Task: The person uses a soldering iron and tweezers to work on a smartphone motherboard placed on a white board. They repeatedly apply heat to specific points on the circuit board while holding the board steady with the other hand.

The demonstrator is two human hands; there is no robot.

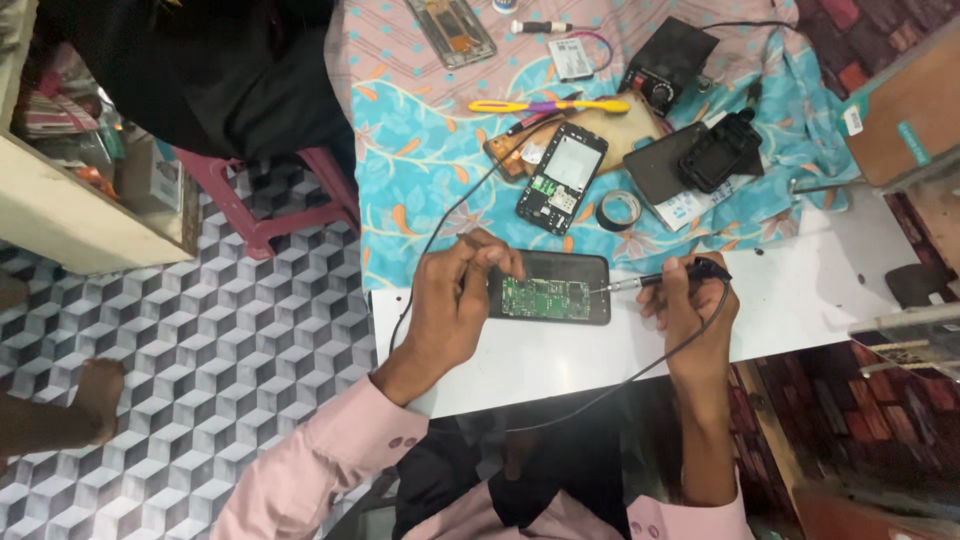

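From my end it's a light pink button-up shirt, sleeves rolled past the wrists, small buttons on the left cuff, dark trousers, both hands bare.

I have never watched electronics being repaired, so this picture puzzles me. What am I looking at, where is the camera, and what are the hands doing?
The camera sits on a person's head and looks down at their own two bare hands over a white table. The left hand steadies a green circuit board that lies on a black phone. The right hand holds a corded soldering iron, its tip at the board's edge. Farther back, on a flowered cloth, lie an opened phone, a tape roll and a small black control box.
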